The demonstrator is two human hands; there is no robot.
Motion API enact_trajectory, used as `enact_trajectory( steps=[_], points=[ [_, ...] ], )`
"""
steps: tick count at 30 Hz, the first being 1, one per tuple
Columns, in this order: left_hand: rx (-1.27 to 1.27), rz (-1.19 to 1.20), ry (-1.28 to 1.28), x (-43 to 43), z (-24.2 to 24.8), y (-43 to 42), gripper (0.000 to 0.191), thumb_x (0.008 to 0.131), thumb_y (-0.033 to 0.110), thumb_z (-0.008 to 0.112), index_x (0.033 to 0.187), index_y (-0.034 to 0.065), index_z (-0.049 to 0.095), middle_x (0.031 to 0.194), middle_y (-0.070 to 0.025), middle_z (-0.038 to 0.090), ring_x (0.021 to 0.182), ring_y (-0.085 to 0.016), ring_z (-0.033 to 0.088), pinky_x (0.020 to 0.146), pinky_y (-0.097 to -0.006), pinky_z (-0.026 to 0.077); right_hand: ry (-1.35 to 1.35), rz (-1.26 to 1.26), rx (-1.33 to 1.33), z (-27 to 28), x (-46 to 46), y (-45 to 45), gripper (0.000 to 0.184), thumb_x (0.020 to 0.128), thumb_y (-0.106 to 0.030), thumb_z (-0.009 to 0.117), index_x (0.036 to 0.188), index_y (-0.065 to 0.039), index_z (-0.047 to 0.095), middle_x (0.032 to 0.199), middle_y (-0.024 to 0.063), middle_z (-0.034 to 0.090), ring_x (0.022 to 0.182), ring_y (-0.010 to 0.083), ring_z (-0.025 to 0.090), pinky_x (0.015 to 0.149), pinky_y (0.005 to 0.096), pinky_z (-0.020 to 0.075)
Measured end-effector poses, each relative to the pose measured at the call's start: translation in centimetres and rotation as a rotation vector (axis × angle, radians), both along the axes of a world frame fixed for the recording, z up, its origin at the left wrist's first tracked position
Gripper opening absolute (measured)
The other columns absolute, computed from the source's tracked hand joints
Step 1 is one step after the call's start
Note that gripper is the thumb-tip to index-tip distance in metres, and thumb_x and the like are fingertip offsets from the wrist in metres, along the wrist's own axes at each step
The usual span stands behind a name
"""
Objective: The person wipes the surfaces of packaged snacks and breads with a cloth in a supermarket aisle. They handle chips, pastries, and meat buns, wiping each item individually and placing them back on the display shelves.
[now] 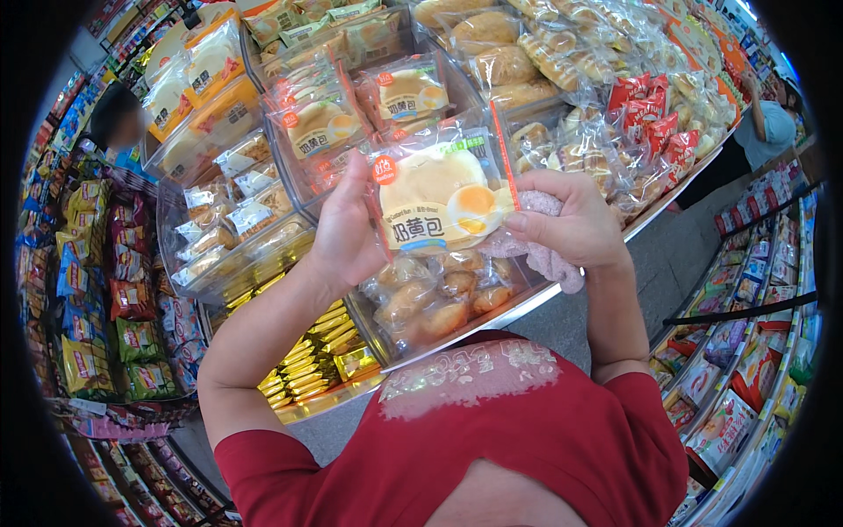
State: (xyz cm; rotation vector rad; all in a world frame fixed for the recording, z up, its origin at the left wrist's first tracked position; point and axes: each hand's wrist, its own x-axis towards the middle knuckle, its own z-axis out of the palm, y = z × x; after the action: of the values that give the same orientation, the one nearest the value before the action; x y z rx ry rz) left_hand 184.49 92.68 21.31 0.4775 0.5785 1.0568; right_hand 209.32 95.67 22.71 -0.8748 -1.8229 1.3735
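Note:
A clear, printed bag with a custard bun (435, 184) is held up in front of me between both hands. My left hand (346, 227) grips its left edge, thumb raised along the side. At the bag's right edge, my right hand (570, 221) pinches the wrapper with thumb and fingers. The same hand also holds a crumpled pinkish-grey cloth (537, 253), which hangs below the fingers. Behind the bag, a clear plastic bin (299, 191) contains more bagged custard buns (323, 132). Wrapped round pastries (428, 303) lie in the compartment below the held bag.
Gold-wrapped snacks (309, 362) and a bin of packaged cakes (244, 197) are at the left of the display. Bagged bread (500, 59) and red packets (652, 112) fill the far right. Snack shelves (744, 375) flank the aisle. Two other people (764, 132) (118, 122) stand nearby.

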Motion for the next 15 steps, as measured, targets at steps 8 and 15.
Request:
enact_trajectory(
  steps=[8,15],
  points=[
    [-0.082,-0.041,0.174,-0.1,-2.7,-0.2,0.092,0.085,0.082,0.027,0.146,0.0132,0.035,0.138,-0.0153,0.049,0.127,-0.037,0.048,0.098,-0.0607,0.043,-0.159,-0.206,0.646,-0.2,-1.8,-1.5,0.018,0.076,-0.007,0.07,0.091,0.003,0.066,0.08,0.0092,0.064,0.073,0.0217,0.064,0.067,0.0324,0.0504],
    [0.006,-0.047,-0.282,-1.0,-4.2,1.0,0.096,0.084,0.079,0.039,0.148,0.008,0.032,0.142,-0.0329,0.039,0.122,-0.046,0.051,0.104,-0.0525,0.042,-0.354,0.288,1.093,0.2,-5.5,-4.7,0.028,0.072,-0.014,0.067,0.097,-0.002,0.061,0.093,0.0085,0.058,0.084,0.0236,0.06,0.066,0.0344,0.0487]
  ],
)
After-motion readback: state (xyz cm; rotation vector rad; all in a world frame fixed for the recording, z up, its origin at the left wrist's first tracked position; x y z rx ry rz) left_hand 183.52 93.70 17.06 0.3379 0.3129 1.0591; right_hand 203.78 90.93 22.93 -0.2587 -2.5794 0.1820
